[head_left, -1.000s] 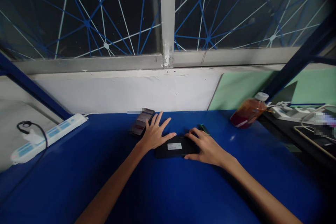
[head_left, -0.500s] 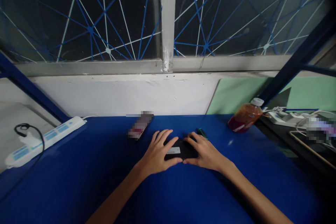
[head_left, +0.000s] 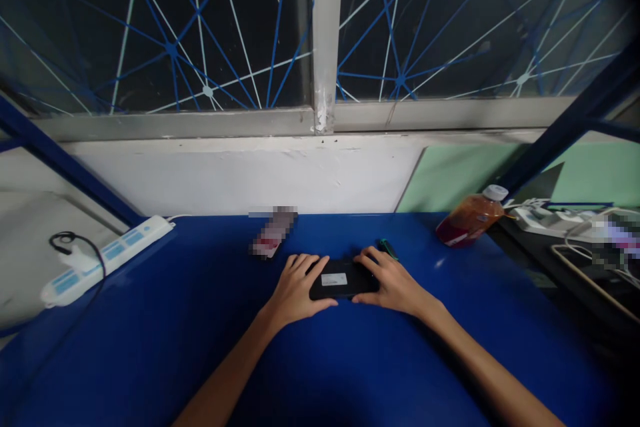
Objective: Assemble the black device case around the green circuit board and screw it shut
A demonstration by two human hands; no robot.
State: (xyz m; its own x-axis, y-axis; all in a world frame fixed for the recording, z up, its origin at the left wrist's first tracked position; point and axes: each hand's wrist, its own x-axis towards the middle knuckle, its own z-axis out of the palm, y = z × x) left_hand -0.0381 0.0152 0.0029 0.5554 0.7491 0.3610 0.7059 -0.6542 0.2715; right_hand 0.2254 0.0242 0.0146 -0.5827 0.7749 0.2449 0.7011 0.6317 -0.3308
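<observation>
A flat black oblong case (head_left: 346,287) with a white printed label lies on the blue tabletop, its long side running left to right. My left hand (head_left: 296,288) grips its left end, thumb along the near edge and fingers at the far side. At the right end my right hand (head_left: 390,283) holds it the same way, fingers curled over the far corner and thumb at the near edge. Both ends of the case are partly covered by my hands. Just beyond my right hand lies a small dark and green item (head_left: 388,249), its kind unclear.
A blurred-out oblong item (head_left: 274,233) lies toward the back. On the left is a white power strip (head_left: 113,255) with a black cable. A bottle of reddish-brown drink (head_left: 470,217) leans at the back right, near tangled cables (head_left: 575,223). Blue metal posts flank the table (head_left: 310,373).
My left hand has drawn back to the left and its fingers have come closer together, baring more of the label. My right hand has barely moved. The view has shifted slightly.
</observation>
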